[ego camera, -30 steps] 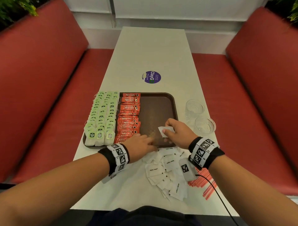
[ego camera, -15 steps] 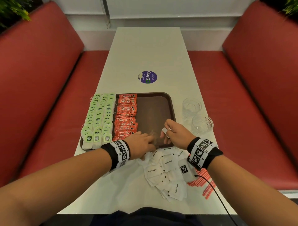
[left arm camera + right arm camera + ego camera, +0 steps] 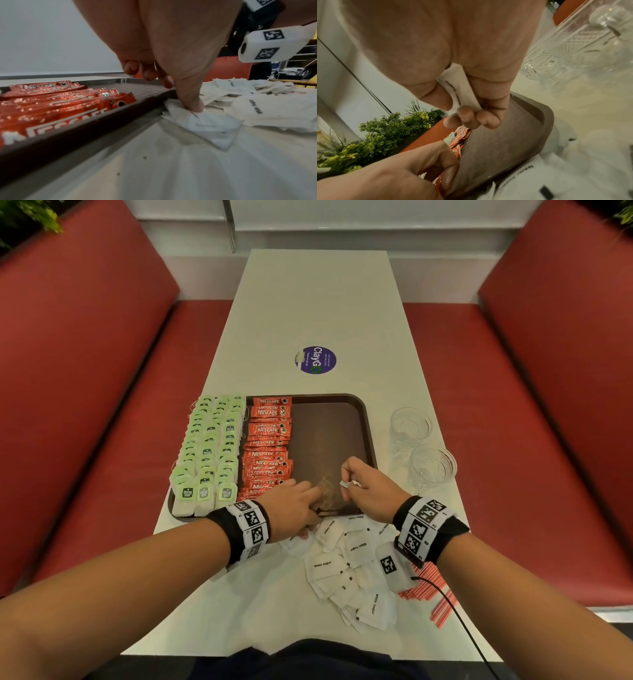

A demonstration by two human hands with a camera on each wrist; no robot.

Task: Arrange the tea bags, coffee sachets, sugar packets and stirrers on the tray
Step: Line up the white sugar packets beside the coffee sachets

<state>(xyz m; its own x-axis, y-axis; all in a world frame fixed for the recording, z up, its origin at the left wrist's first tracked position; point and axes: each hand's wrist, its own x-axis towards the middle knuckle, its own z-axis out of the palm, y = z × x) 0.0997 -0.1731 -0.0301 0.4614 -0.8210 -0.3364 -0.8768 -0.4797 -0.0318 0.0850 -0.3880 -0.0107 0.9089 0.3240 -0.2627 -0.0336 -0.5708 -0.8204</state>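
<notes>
A brown tray [image 3: 329, 433] holds green tea bags [image 3: 209, 446] in columns on its left and red coffee sachets [image 3: 269, 443] beside them; its right half is bare. My right hand [image 3: 366, 491] hovers over the tray's near right part, pinching a white sugar packet [image 3: 462, 89] between thumb and curled fingers. My left hand [image 3: 294, 508] sits at the tray's near rim, fingers curled, its thumb [image 3: 188, 97] pinning another sugar packet [image 3: 205, 124] on the table against the tray wall. A loose pile of sugar packets [image 3: 349, 570] lies in front of the tray. Red stirrers [image 3: 435, 594] lie right of the pile.
Two clear glasses [image 3: 409, 424] [image 3: 433, 467] stand on the table just right of the tray. A round purple sticker [image 3: 315, 360] lies beyond the tray. Red benches [image 3: 102, 405] flank the white table on both sides.
My right hand has drawn its sugar packet in between the fingers, so only one end shows, and has sunk a little toward the tray. The left hand stays at the tray's near rim.
</notes>
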